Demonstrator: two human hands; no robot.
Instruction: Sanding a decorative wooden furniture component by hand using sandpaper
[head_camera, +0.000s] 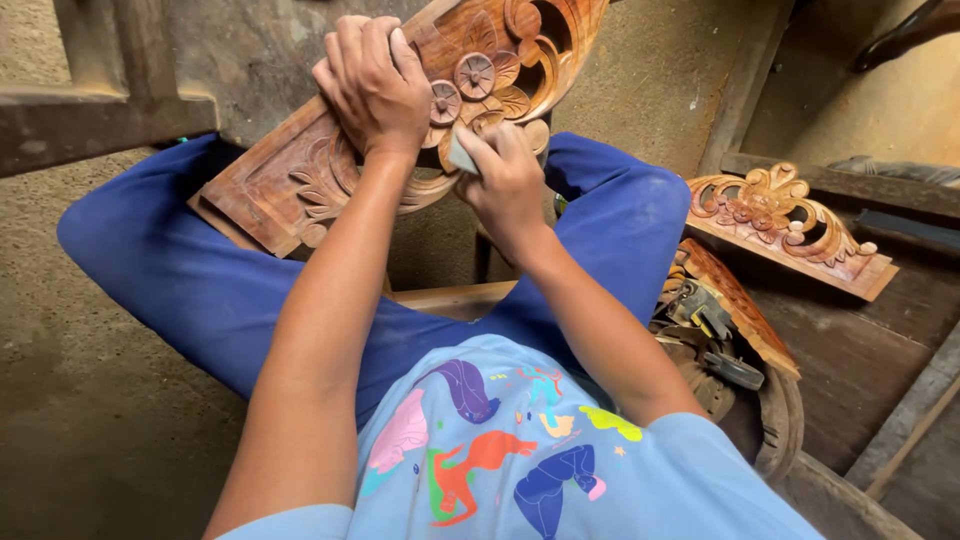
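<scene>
Two hands are on one carved wooden panel (400, 120), which lies tilted across the knees of the seated person in blue trousers (190, 280), above a dusty floor (90, 420). From my remote station I read the left hand (372, 85) as clamped over the panel's upper edge beside the round flower carvings, its grip closed on the wood to steady it. The right hand (505, 180) pinches a small grey pad (462, 155), seemingly abrasive sheet, pressed against the scrollwork just below the flowers; that grip is narrow and closed on the pad. Progress, in my judgement: carving of this panel looks complete, with flowers, leaves and scrolls fully cut, and the surface reads reddish and fairly even; fine smoothing seems under way at the centre, while I cannot tell whether the leaf end at lower left has been treated. A second carved panel (785, 225) of similar pattern rests well apart on a dark plank at right, with no hand on it. Near the right hip lies a heap of worn tools (710, 335), details unclear. No packages, labels or signs are visible; the only printing is coloured figures on the pale blue shirt (500, 450).
</scene>
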